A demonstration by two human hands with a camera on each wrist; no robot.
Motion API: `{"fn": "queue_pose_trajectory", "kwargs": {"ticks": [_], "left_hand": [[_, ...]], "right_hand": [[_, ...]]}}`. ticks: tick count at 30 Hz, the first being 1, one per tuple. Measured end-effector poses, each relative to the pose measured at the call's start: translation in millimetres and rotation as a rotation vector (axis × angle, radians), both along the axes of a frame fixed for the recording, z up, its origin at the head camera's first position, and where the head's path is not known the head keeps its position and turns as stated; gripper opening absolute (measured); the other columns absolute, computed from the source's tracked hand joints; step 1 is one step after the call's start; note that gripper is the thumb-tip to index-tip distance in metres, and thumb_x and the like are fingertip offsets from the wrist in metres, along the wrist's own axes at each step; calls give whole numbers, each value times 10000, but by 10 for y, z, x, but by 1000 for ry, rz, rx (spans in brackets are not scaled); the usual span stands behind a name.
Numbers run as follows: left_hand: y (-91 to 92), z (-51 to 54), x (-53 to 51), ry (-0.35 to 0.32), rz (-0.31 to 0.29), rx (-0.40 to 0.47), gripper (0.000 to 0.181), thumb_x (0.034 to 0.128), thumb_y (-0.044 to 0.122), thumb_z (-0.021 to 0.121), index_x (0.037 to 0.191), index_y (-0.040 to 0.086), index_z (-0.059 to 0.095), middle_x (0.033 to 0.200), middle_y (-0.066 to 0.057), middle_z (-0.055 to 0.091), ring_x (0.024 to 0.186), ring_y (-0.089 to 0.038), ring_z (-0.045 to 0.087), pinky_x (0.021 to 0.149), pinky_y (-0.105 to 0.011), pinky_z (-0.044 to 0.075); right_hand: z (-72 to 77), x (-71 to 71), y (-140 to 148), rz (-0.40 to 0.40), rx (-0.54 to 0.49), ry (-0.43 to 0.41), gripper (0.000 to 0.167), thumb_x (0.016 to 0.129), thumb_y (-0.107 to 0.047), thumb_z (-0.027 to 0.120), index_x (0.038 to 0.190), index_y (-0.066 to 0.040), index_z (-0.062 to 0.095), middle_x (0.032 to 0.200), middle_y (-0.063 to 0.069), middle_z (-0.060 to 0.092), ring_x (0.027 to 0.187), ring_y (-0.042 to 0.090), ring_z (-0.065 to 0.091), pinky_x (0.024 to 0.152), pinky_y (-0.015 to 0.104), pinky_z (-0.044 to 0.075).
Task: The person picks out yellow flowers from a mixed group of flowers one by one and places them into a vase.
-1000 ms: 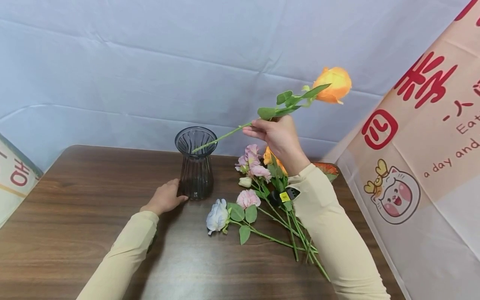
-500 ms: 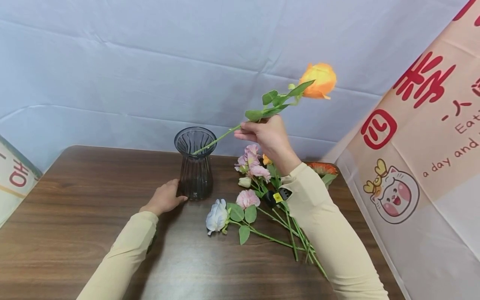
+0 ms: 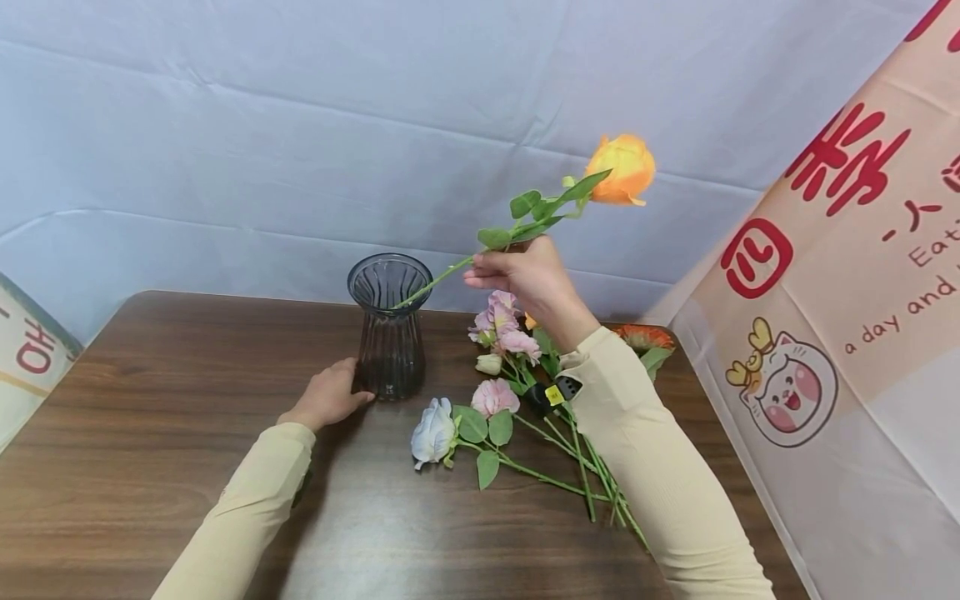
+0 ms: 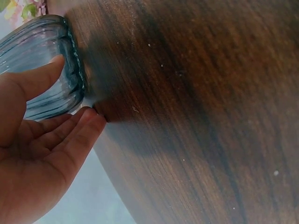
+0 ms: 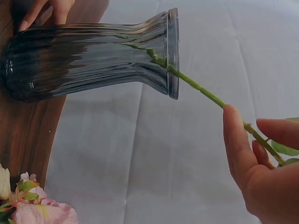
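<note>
A grey-tinted ribbed glass vase (image 3: 392, 354) stands upright on the wooden table. My left hand (image 3: 327, 397) holds it low down, the thumb on one side and the fingers on the other, as the left wrist view shows. Above and to the right, my right hand (image 3: 531, 279) pinches the green stem of an orange-yellow rose (image 3: 621, 170), which slants up to the right. The stem's lower end (image 5: 159, 59) lies inside the vase's flared mouth in the right wrist view. Leaves on the rose sit just above my fingers.
On the table to the right lie a pale blue rose (image 3: 433, 432), a pink flower (image 3: 495, 397), lilac blossoms (image 3: 498, 323), a white bud (image 3: 489, 364) and a red-orange flower (image 3: 647, 337), with crossing stems. A pale cloth backdrop (image 3: 300, 150) hangs behind the table.
My right hand has moved left and slightly down with the orange rose, whose stem end has stayed in the vase's mouth. The left hand and the vase have stayed put.
</note>
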State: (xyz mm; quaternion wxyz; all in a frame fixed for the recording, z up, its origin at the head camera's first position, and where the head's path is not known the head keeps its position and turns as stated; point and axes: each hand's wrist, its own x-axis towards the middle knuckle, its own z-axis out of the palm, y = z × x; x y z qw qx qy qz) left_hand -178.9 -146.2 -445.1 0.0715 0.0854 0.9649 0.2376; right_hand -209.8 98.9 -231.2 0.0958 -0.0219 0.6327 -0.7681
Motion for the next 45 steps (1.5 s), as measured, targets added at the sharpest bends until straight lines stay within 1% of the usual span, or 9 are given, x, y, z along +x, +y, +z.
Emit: {"fn": "queue_pose_trajectory", "kwargs": {"ticks": [10, 15, 19, 22, 25, 28, 31, 38, 45], "left_hand": [[0, 1, -2, 16, -7, -5, 625, 858, 211, 634, 1264, -183, 369, 1254, -346, 432, 1136, -469, 432, 945, -543, 363], [-4, -3, -8, 19, -7, -3, 625, 856, 214, 636, 1263, -180, 371, 1252, -345, 434, 1135, -469, 434, 947, -539, 363], [-13, -8, -10, 20, -7, -4, 633, 856, 220, 635, 1263, -183, 367, 1256, -349, 428, 1138, -472, 428, 952, -541, 357], [-20, -10, -11, 20, -4, -2, 632, 855, 223, 637, 1262, -179, 370, 1254, -347, 431, 1137, -472, 430, 952, -540, 357], [-21, -7, -10, 19, -1, 1, 624, 854, 223, 638, 1260, -173, 377, 1245, -344, 440, 1129, -471, 436, 948, -542, 360], [-14, 0, -6, 16, 0, 4, 620, 853, 223, 639, 1257, -170, 382, 1238, -341, 447, 1127, -470, 439, 947, -543, 359], [-10, -1, -5, 13, 1, 8, 619, 853, 224, 640, 1256, -170, 383, 1230, -341, 455, 1124, -468, 442, 949, -544, 359], [-8, -15, -11, 12, 2, 14, 625, 848, 234, 648, 1255, -165, 391, 1226, -333, 466, 1121, -460, 452, 949, -541, 363], [-14, -13, -18, 13, 4, 7, 624, 849, 234, 647, 1251, -168, 392, 1230, -335, 460, 1123, -462, 448, 946, -545, 363]], "right_hand": [[-34, -20, 13, 52, -26, -38, 352, 825, 197, 491, 1169, 129, 460, 832, 222, 573, 701, 268, 658, 770, 362, 531], [-68, -25, 5, 86, -28, -42, 330, 845, 174, 484, 1172, 142, 451, 835, 217, 580, 699, 253, 658, 765, 351, 533], [-83, -20, -12, 107, -22, -29, 319, 853, 163, 483, 1170, 154, 446, 837, 205, 581, 709, 246, 659, 773, 345, 530], [-98, -12, -27, 116, -24, -14, 257, 851, 164, 486, 1107, 138, 475, 834, 198, 580, 722, 250, 659, 790, 352, 523], [-123, -6, -42, 119, -23, -6, 132, 851, 164, 491, 967, 103, 505, 829, 200, 588, 739, 258, 660, 805, 363, 516], [-148, -4, -53, 125, -21, 1, 93, 852, 162, 494, 868, 71, 504, 830, 202, 593, 755, 269, 661, 812, 367, 513], [-171, 1, -71, 136, -4, 8, 93, 854, 154, 499, 853, 63, 514, 841, 205, 597, 783, 281, 661, 813, 365, 513], [-241, 7, -127, 181, 48, 29, 71, 866, 145, 487, 870, 74, 483, 864, 196, 582, 906, 373, 619, 853, 411, 491], [-323, -7, -175, 206, 152, 61, 59, 875, 118, 489, 932, 106, 481, 934, 200, 560, 995, 437, 547, 881, 445, 469]]}}
